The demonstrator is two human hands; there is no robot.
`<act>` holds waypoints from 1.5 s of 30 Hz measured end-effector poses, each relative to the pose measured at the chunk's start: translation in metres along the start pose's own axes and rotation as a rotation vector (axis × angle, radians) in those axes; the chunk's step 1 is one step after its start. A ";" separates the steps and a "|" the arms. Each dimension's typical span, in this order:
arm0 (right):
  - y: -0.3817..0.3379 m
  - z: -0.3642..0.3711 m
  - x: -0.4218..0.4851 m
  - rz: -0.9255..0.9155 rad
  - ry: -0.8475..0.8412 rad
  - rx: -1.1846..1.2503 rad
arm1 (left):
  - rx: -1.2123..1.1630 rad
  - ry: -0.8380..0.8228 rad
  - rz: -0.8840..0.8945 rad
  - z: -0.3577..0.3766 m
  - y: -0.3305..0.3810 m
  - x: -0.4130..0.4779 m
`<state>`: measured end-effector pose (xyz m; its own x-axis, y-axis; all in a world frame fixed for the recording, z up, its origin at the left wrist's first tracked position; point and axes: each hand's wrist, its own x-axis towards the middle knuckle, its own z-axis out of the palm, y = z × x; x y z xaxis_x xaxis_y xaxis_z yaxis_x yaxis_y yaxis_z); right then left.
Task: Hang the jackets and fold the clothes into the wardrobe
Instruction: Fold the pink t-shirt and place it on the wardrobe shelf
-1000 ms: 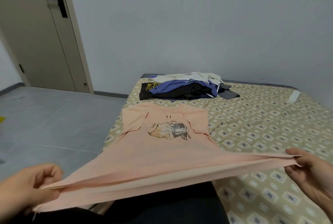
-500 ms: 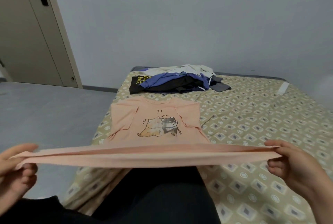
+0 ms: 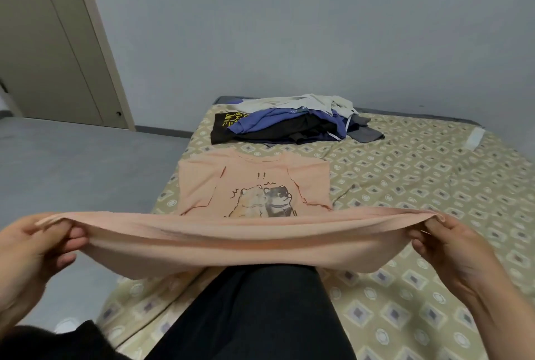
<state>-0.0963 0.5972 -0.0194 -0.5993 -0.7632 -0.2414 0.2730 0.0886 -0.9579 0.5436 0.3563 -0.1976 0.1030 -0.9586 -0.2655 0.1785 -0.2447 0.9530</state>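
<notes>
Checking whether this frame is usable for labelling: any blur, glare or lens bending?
Head view: soft even light, no glare; pink T-shirt print and clothes pile sharp; left hand and right hand slightly soft; door frame leans from the wide lens.

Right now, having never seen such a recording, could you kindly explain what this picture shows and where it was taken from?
No machine here: a person works with bare hands, filmed by one head-worn camera looking forward and down. The left hand and right hand each pinch a hem corner of a peach T-shirt with a cartoon animal print, stretching it taut; its top lies flat on a bed with a patterned beige sheet. Beyond it sits a pile of black, blue and white clothes.
</notes>
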 end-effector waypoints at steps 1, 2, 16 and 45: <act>0.002 0.004 0.007 0.011 0.009 0.006 | -0.022 -0.001 0.047 0.049 0.046 -0.064; 0.003 0.008 0.013 0.024 0.017 0.017 | -0.042 0.077 0.060 0.091 0.072 -0.096; 0.027 0.093 0.175 0.307 0.125 0.310 | -0.309 0.235 -0.263 0.199 0.093 0.014; 0.103 0.183 0.331 -0.030 -0.006 -0.763 | 0.508 -0.043 0.122 0.278 0.031 0.197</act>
<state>-0.1289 0.2367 -0.1697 -0.5938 -0.7753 -0.2151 -0.3399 0.4841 -0.8063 0.2975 0.1195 -0.1798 0.0514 -0.9870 -0.1521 -0.3303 -0.1605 0.9301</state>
